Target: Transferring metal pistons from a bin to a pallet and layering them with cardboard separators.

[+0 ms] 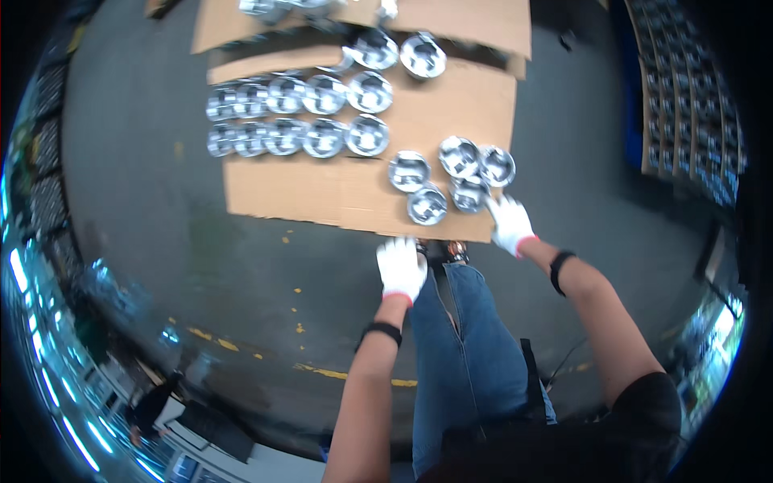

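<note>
My right hand (pixel 511 224), in a white glove with a pink cuff, reaches to the front right of a cardboard sheet (pixel 282 193). Its fingers are stretched out beside a shiny metal piston (pixel 469 194); I cannot tell whether they touch it. Close by lie an upper piston (pixel 460 157) and a right-hand piston (pixel 497 166). Left of these sit two more, a rear piston (pixel 409 171) and a front piston (pixel 427 204). My left hand (pixel 402 269), gloved alike, is at the sheet's front edge with fingers extended and nothing in it.
Two rows of pistons (pixel 324 138) fill the sheet's left side, with more pistons (pixel 423 55) behind, near an upper cardboard layer (pixel 459 24). Racks of parts (pixel 684 97) stand at the right. Grey floor (pixel 137 161) with yellow marks surrounds the stack. A person (pixel 153 406) is at the lower left.
</note>
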The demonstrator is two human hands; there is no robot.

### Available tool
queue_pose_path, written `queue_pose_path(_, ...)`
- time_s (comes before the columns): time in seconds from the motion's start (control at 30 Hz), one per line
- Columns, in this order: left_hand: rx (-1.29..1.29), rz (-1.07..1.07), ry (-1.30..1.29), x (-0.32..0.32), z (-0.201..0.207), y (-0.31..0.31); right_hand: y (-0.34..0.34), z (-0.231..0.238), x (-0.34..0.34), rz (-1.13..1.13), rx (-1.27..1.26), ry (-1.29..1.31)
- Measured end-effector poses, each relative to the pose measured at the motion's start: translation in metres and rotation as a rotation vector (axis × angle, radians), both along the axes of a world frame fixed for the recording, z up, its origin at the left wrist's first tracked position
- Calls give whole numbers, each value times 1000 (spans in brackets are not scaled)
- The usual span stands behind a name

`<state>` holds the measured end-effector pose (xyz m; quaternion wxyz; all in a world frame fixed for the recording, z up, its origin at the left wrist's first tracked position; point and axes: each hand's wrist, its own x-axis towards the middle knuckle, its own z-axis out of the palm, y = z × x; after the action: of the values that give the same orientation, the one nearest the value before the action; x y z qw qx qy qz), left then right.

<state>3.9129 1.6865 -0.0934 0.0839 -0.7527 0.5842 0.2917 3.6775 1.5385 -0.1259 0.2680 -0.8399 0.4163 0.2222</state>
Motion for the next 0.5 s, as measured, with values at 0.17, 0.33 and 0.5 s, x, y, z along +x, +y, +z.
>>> queue_pose_path(0.17,600,455,82,14,153,175,44,91,-59,-245,399,240)
queue_pose_path(0.33,779,1228,23,-27,255,349,59,76,-174,632,275,291)
queue_pose_path(0.5,705,1972,478,-144,261,487,31,109,-99,513,367,461)
